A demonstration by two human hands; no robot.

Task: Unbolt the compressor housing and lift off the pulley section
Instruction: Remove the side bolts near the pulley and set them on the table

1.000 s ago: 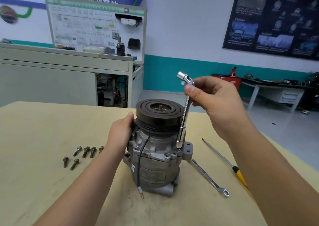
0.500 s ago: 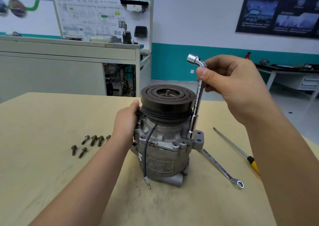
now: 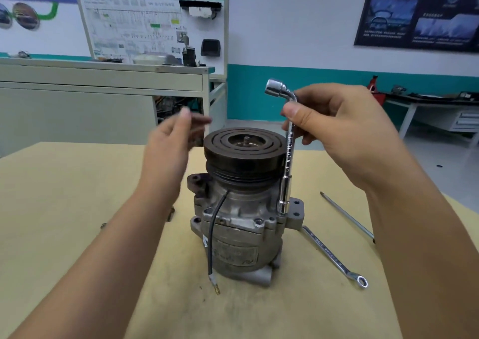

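Leftmost, the left hand (image 3: pixel 168 141) hovers beside the pulley (image 3: pixel 242 149), apart from it. It is blurred, but its fingers seem loosely spread and empty. Between the two hands the compressor (image 3: pixel 238 224) stands upright on the worktop (image 3: pixel 64 196), its long axis vertical and the pulley on top facing up. Just right of the pulley, the socket wrench (image 3: pixel 287 162) runs parallel to that axis, its lower socket seated at the housing flange. The right hand (image 3: pixel 337 126) pinches the wrench near its bend, so it is the nearer hand for the turning.
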